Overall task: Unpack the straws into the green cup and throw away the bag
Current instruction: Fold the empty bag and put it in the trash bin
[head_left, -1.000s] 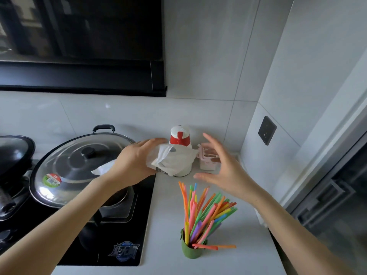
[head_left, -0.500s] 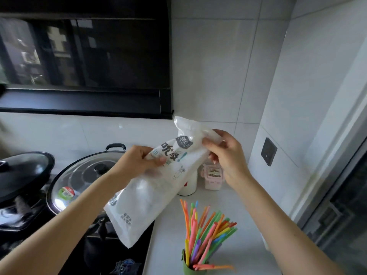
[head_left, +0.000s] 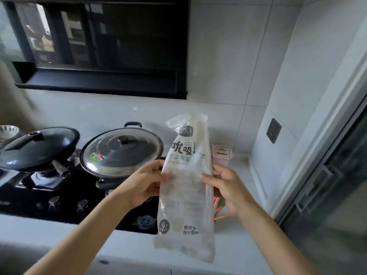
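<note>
Half a second ago the bag (head_left: 186, 187) slanted across the view, gripped near its top; now it hangs upright, held up in front of the stove (head_left: 59, 195) and tabletop (head_left: 238, 245), and both hands have slid down to its middle. The view has also swung left, bringing a second lidded pan (head_left: 37, 147) into sight beside the wok (head_left: 122, 151).

The left hand (head_left: 143, 185) pinches the bag's left edge, thumb on the front and the other fingers (head_left: 153, 195) behind. The right hand (head_left: 228, 187) pinches the right edge the same way, its thumb lying across the front face. The bag's top rises above both hands and its bottom hangs free below them.

The bag is long, milky translucent plastic, flat and apparently empty, with dark and green printed lettering near the top and smaller print near the bottom; its top edge is crumpled open.

The straws (head_left: 219, 205) peek out behind the right hand, only red, green and orange tips showing; the cup itself is hidden behind the bag. A pink container (head_left: 222, 155) stands at the back wall.
</note>
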`<state>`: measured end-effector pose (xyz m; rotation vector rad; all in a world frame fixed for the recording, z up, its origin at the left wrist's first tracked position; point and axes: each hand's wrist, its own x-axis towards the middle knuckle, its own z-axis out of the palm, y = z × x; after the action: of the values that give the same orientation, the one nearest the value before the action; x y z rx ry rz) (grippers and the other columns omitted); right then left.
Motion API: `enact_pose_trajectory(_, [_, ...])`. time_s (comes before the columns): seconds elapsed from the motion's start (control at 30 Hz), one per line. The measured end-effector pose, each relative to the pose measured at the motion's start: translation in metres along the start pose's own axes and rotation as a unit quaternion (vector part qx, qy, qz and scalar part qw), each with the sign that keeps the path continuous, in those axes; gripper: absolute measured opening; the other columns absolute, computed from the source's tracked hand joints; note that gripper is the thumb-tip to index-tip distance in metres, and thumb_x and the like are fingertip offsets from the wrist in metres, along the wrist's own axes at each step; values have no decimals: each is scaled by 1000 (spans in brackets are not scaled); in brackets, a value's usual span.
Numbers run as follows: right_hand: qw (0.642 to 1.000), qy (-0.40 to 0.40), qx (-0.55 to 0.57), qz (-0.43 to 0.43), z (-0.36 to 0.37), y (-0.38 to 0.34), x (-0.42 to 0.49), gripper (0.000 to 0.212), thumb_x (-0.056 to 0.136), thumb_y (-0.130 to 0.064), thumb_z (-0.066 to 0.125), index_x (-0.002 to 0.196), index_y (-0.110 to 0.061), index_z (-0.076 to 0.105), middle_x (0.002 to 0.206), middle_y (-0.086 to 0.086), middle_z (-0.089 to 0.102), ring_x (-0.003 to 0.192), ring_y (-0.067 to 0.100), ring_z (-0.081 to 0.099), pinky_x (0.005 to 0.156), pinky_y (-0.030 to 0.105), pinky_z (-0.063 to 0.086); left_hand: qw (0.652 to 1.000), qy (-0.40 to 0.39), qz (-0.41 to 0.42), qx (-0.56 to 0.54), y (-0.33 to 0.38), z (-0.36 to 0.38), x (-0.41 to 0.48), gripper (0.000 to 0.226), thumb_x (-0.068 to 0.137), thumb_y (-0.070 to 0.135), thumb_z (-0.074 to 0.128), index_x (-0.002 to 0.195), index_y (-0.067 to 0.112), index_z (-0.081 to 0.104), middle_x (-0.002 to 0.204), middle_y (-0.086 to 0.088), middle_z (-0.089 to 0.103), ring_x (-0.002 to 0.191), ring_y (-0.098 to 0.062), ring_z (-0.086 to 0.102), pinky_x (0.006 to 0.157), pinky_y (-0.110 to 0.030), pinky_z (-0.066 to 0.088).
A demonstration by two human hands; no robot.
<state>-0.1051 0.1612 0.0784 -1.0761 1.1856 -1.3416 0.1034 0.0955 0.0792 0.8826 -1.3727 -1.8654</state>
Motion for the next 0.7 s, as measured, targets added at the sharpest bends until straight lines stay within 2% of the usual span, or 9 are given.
enact_pose_trajectory(0.03, [1000, -4, 19, 22, 3, 10, -14, 29, 83, 9, 57, 105, -7, 68, 76, 6, 75, 64, 16, 70, 54, 24, 56, 1000, 8, -7, -10, -13, -2, -11, 22, 72, 5, 63, 94, 6, 60, 88, -13, 68, 77, -26, 66, 65, -36, 58])
enact_pose_trajectory(0.1, [995, -14, 74, 65, 11, 33, -45, 30, 86, 8, 51, 98, -10, 72, 77, 12, 75, 64, 21, 71, 59, 32, 55, 998, 13, -37, -42, -39, -5, -31, 15, 69, 3, 64, 84, 8, 64, 83, -12, 70, 72, -25, 67, 61, -34, 58])
enact_pose_trajectory(0.17, [990, -10, 97, 100, 18, 59, -75, 33, 86, 7, 49, 83, -9, 77, 79, 12, 76, 68, 21, 71, 68, 36, 49, 993, 1, -91, -77, -67, -8, -50, 14, 69, 0, 64, 79, 9, 65, 77, -9, 70, 66, -22, 67, 57, -30, 56])
enact_pose_trajectory(0.23, [985, 10, 111, 135, 24, 80, -108, 44, 84, 14, 45, 65, -10, 77, 69, 7, 75, 60, 17, 69, 65, 31, 51, 984, -23, -143, -100, -98, -11, -71, 17, 67, -3, 63, 73, 12, 67, 68, -6, 68, 59, -18, 64, 55, -26, 52])
enact_pose_trajectory(0.3, [985, 33, 59, 159, 27, 94, -138, 52, 80, 20, 41, 54, -11, 74, 60, 7, 71, 54, 21, 65, 64, 33, 52, 973, -46, -182, -134, -121, -10, -91, 15, 66, 2, 57, 69, 13, 66, 68, -6, 65, 57, -19, 61, 55, -27, 51])
enact_pose_trajectory(0.4, [982, 53, -79, 166, 24, 107, -175, 54, 79, 22, 35, 58, -10, 73, 64, 7, 72, 59, 22, 67, 58, 29, 57, 949, -76, -249, -175, -143, -3, -118, 21, 71, 21, 55, 87, 10, 64, 80, -14, 61, 66, -29, 58, 66, -38, 50])
enact_pose_trajectory(0.5, [969, 76, -143, 186, 17, 119, -200, 58, 84, 17, 35, 61, -17, 75, 68, -2, 75, 61, 17, 69, 51, 23, 54, 950, -124, -282, -54, -162, 7, -134, 51, 66, 34, 68, 114, 23, 54, 94, -19, 61, 83, -34, 55, 77, -45, 46])
enact_pose_trajectory(0.57, [964, 72, -159, 199, 8, 128, -215, 58, 87, 13, 36, 62, -20, 76, 73, -1, 76, 67, 17, 71, 58, 28, 56, 946, -158, -275, 65, -178, 17, -141, 74, 55, 19, 73, 120, 35, 42, 94, -17, 59, 85, -31, 54, 80, -46, 45])
enact_pose_trajectory(0.7, [962, 67, -118, 235, -18, 138, -236, 36, 77, 3, 46, 77, -13, 77, 84, 11, 76, 82, 28, 70, 71, 38, 56, 948, -123, -227, 184, -212, 42, -142, 81, 58, -2, 73, 123, 33, 40, 93, -21, 63, 76, -25, 59, 70, -37, 50])
